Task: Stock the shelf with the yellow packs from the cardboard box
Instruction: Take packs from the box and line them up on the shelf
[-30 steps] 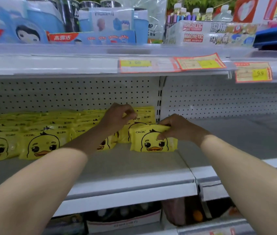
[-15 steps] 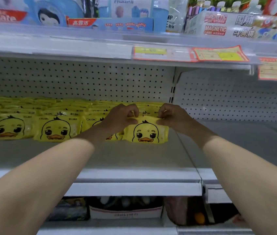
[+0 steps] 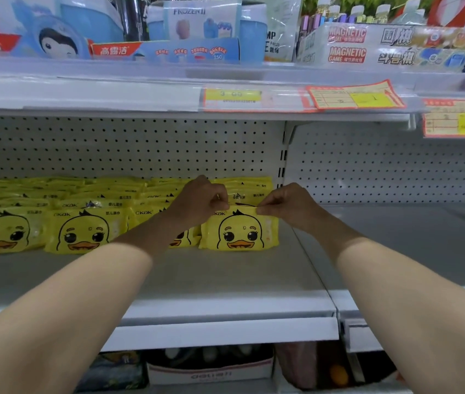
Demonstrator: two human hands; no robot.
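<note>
Both hands work at the top edge of the front yellow duck pack (image 3: 239,234). It stands on its lower edge on the shelf (image 3: 225,282), at the right end of the front row of packs (image 3: 83,231), close beside its neighbour. The left hand (image 3: 200,200) pinches the top seam near the left corner with curled fingers (image 3: 221,201). The right hand (image 3: 286,204) pinches the same seam further right, its fingers (image 3: 264,208) closed on the film. The cardboard box is out of view.

The step in hand looks like squaring this pack up. To do it well, grip the seam lightly, since the soft film is likely to crease. Tip the pack until its duck face stands as upright as those to the left, and bring its front level with theirs. Lean it against the pack behind, so it does not flop forward once let go.
</note>
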